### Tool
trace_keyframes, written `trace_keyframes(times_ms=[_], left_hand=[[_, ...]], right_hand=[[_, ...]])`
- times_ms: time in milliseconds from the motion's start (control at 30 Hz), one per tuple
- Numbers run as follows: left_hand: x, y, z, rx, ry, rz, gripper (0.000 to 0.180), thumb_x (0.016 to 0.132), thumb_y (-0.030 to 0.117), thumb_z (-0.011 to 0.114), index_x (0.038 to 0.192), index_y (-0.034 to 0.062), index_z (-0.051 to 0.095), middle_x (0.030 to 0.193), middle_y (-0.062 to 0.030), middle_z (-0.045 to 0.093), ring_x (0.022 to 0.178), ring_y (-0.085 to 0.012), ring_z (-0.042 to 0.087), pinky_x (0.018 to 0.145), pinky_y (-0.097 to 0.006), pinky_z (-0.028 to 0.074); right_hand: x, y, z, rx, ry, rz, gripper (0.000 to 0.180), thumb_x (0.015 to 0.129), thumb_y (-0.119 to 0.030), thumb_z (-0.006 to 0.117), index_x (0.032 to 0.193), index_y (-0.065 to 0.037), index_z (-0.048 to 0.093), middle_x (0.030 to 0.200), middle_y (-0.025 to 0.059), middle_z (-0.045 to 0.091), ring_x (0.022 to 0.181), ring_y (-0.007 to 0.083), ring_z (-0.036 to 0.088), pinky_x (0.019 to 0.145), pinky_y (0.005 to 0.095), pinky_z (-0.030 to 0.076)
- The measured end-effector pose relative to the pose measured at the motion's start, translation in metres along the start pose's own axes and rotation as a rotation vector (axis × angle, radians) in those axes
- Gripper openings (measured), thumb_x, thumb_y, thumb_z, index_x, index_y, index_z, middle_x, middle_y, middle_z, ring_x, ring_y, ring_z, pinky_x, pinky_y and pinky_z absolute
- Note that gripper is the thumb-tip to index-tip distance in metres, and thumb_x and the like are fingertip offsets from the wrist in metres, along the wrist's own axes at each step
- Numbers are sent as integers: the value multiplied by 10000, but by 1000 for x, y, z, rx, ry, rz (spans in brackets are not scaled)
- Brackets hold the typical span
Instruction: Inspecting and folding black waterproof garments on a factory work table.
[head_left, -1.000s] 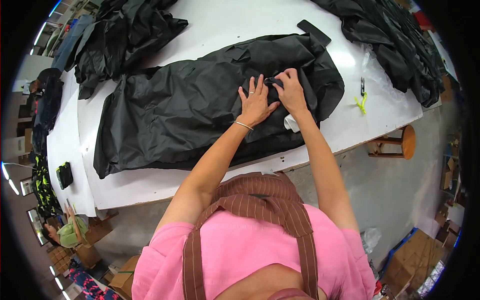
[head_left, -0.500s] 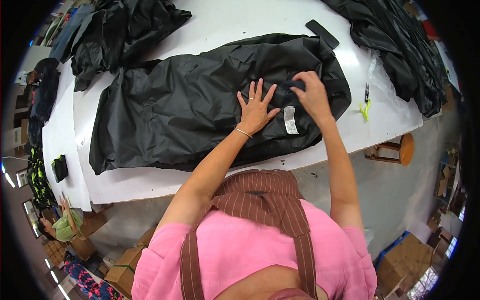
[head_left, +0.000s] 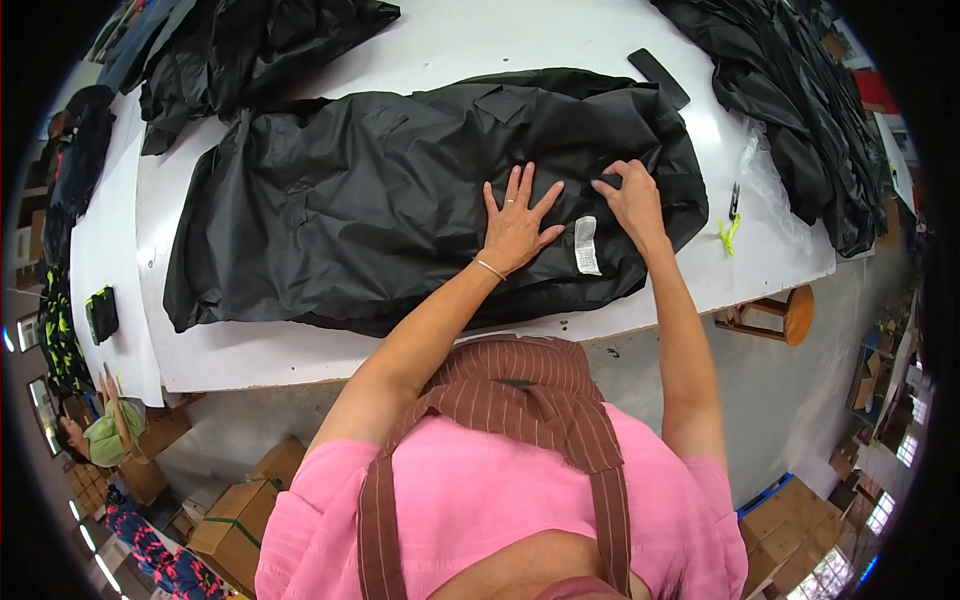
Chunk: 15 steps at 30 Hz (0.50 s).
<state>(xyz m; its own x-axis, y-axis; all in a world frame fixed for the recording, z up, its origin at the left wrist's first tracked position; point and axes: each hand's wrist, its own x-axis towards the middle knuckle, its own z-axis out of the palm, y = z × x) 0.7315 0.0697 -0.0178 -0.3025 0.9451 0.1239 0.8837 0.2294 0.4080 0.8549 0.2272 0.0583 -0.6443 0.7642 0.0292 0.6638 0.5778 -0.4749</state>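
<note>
A black garment (head_left: 340, 220) of thin, slightly shiny fabric lies spread and wrinkled across the white table (head_left: 230, 365). My left hand (head_left: 518, 222) presses flat on it, fingers spread, with nothing held. To its right, my right hand (head_left: 636, 205) is closed in a pinch on a small dark piece of cloth (head_left: 608, 182), mostly covered by the fingers. Whether that piece is part of the garment I cannot tell. Between and just below the hands, a white label (head_left: 586, 246) lies on the black fabric.
More black garments (head_left: 800, 110) are heaped at the far right, others (head_left: 250, 60) at the far left. A flat black slab (head_left: 658, 78), thread snips (head_left: 735, 200) with yellow-green cord (head_left: 728, 236) and clear plastic (head_left: 772, 185) lie right. A wooden stool (head_left: 790, 317) stands below; a co-worker (head_left: 112, 432) is at left.
My right hand has come down closer to the garment, and less of the dark cloth shows in its fingers. My left hand stays flat in place. The view has shifted slightly.
</note>
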Motion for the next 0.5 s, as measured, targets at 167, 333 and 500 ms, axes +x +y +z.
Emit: trace_keyframes(times_ms=[167, 333, 500], left_hand=[[-1, 3, 0, 11, -1, 8, 663, 821, 477, 605, 1415, 310, 362, 1527, -164, 147, 1413, -343, 128, 1040, -669, 130], [-7, 3, 0, 29, -6, 21, 643, 849, 492, 566, 1426, 322, 339, 1520, -169, 157, 1409, -350, 138, 1024, -680, 158], [-13, 2, -3, 17, -16, 19, 619, 858, 474, 562, 1421, 335, 345, 1520, -169, 154, 1411, -349, 132, 1019, -683, 168]], right_hand=[[-4, -4, 31, -136, -41, 68, 301, 749, -205, 742, 963, -59, 589, 1011, 145, 555, 871, 379, 622, 743, 451, 505], [-6, 0, 25, -290, -117, 17, 288, 743, -185, 742, 953, -68, 584, 1007, 134, 549, 865, 370, 629, 734, 444, 512], [-6, -12, 7, -180, -17, -58, 236, 748, -191, 732, 907, -69, 607, 979, 106, 554, 848, 341, 626, 719, 426, 507]])
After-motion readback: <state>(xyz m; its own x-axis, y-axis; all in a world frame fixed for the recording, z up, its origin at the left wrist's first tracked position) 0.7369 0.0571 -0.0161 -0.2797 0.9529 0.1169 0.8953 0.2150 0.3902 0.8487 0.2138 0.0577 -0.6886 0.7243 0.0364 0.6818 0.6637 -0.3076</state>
